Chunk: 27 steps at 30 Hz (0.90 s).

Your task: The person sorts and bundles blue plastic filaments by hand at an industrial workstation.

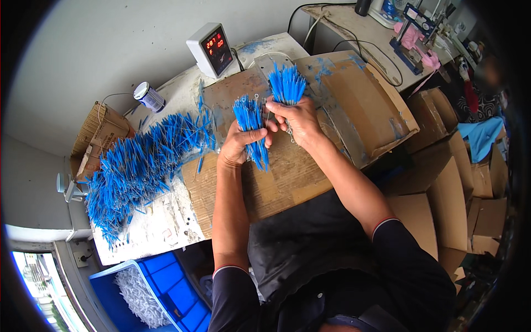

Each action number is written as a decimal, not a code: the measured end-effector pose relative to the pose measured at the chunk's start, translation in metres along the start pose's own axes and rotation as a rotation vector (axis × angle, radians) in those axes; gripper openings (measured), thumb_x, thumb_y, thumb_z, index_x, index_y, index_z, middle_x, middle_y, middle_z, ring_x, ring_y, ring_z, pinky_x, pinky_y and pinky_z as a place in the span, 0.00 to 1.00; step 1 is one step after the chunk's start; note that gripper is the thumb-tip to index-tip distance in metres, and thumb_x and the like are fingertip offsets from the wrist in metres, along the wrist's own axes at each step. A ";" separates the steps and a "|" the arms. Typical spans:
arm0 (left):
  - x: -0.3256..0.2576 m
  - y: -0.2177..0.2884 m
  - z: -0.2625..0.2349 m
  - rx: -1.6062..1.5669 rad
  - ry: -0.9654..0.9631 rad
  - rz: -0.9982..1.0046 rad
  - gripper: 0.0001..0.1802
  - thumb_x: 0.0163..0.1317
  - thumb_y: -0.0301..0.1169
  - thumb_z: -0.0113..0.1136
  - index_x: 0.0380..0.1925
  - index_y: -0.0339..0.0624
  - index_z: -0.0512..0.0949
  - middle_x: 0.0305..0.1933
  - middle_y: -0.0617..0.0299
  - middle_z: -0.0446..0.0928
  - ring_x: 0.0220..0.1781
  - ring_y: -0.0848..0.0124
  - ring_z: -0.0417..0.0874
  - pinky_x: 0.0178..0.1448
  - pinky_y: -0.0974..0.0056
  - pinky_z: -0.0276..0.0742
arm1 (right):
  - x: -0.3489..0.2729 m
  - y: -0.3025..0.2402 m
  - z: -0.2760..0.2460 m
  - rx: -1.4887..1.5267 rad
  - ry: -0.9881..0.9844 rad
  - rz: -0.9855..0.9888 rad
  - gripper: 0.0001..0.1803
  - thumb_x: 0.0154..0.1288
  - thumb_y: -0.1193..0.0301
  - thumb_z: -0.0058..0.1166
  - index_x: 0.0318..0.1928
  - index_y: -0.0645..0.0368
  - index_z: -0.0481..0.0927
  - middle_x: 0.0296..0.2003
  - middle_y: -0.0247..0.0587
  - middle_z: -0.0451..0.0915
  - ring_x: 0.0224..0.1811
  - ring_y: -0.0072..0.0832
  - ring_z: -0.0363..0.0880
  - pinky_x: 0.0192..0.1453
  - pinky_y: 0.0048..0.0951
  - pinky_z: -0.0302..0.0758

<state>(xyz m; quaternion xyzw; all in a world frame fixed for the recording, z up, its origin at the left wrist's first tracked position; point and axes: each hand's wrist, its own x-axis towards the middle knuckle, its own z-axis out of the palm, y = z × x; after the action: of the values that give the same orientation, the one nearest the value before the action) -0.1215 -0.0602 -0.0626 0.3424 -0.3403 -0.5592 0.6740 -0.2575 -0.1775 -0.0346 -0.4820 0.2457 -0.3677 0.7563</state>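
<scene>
My left hand (pixel 239 145) grips a bundle of blue bristle brushes (pixel 251 123) on twisted wire stems, the bristle ends pointing up and down past my fist. My right hand (pixel 298 119) holds a second, fan-shaped bunch of blue brushes (pixel 287 84) with wire loops hanging below the fingers. Both hands are close together above a sheet of brown cardboard (pixel 287 177) that covers the white worktable (pixel 149 232). A large loose heap of the same blue brushes (pixel 141 163) lies on the table to my left.
A small digital scale display with red digits (pixel 212 48) stands at the table's far edge, a small tin can (pixel 149 97) beside it. A blue crate holding white pieces (pixel 152 293) sits low left. Cardboard boxes (pixel 448 188) stack at right, another bench (pixel 381 33) beyond.
</scene>
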 end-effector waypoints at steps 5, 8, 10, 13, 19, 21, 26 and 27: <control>0.003 0.002 0.001 0.072 -0.046 -0.031 0.21 0.57 0.24 0.69 0.51 0.31 0.78 0.43 0.52 0.84 0.32 0.67 0.84 0.37 0.64 0.82 | 0.002 0.001 -0.004 -0.180 -0.113 -0.041 0.07 0.61 0.76 0.69 0.40 0.62 0.86 0.27 0.31 0.84 0.19 0.13 0.74 0.18 0.20 0.66; 0.005 -0.002 -0.004 0.093 -0.021 -0.030 0.20 0.57 0.24 0.69 0.50 0.31 0.79 0.43 0.52 0.84 0.32 0.66 0.84 0.38 0.63 0.82 | -0.003 0.008 0.003 -0.212 0.004 -0.233 0.08 0.62 0.75 0.69 0.40 0.62 0.86 0.28 0.30 0.84 0.20 0.14 0.76 0.19 0.20 0.67; 0.003 -0.005 -0.007 0.101 -0.010 -0.032 0.20 0.58 0.24 0.68 0.50 0.31 0.78 0.43 0.52 0.84 0.33 0.66 0.85 0.39 0.62 0.83 | -0.008 0.011 0.007 -0.155 0.008 -0.265 0.07 0.62 0.75 0.68 0.41 0.62 0.86 0.28 0.31 0.84 0.20 0.15 0.77 0.20 0.20 0.67; 0.002 -0.003 0.002 -0.035 0.080 0.000 0.19 0.58 0.22 0.68 0.50 0.31 0.79 0.43 0.52 0.84 0.35 0.64 0.86 0.40 0.61 0.84 | -0.008 0.008 0.002 -0.086 0.009 -0.243 0.06 0.63 0.75 0.68 0.40 0.62 0.85 0.27 0.32 0.83 0.20 0.16 0.78 0.20 0.19 0.67; 0.003 -0.001 -0.002 0.033 0.020 -0.044 0.21 0.58 0.21 0.67 0.53 0.29 0.77 0.43 0.51 0.84 0.36 0.63 0.87 0.42 0.59 0.85 | -0.004 0.000 -0.006 -0.003 -0.088 -0.043 0.06 0.63 0.73 0.67 0.36 0.61 0.84 0.22 0.31 0.79 0.18 0.17 0.75 0.19 0.19 0.65; 0.003 -0.003 -0.002 0.047 0.034 -0.044 0.21 0.58 0.20 0.67 0.53 0.29 0.77 0.43 0.52 0.85 0.35 0.63 0.87 0.41 0.60 0.86 | -0.004 0.000 -0.007 -0.004 -0.098 -0.033 0.06 0.63 0.72 0.67 0.35 0.61 0.84 0.21 0.30 0.78 0.18 0.17 0.75 0.19 0.19 0.65; 0.003 -0.003 0.004 0.036 0.138 -0.008 0.17 0.59 0.21 0.68 0.49 0.30 0.80 0.41 0.51 0.85 0.34 0.64 0.88 0.41 0.61 0.86 | -0.007 0.004 -0.007 -0.027 -0.011 -0.054 0.05 0.63 0.74 0.66 0.36 0.62 0.84 0.22 0.32 0.80 0.19 0.17 0.75 0.19 0.20 0.65; 0.003 -0.003 0.005 0.053 0.162 0.009 0.16 0.59 0.22 0.69 0.47 0.30 0.80 0.40 0.51 0.86 0.34 0.64 0.88 0.41 0.61 0.86 | -0.008 0.004 -0.006 -0.027 -0.010 -0.054 0.05 0.63 0.74 0.66 0.36 0.62 0.84 0.22 0.32 0.80 0.19 0.17 0.75 0.19 0.20 0.65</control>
<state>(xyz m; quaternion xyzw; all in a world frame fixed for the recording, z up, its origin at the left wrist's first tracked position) -0.1270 -0.0639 -0.0621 0.4025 -0.3009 -0.5176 0.6925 -0.2655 -0.1735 -0.0402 -0.5007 0.2338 -0.3820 0.7407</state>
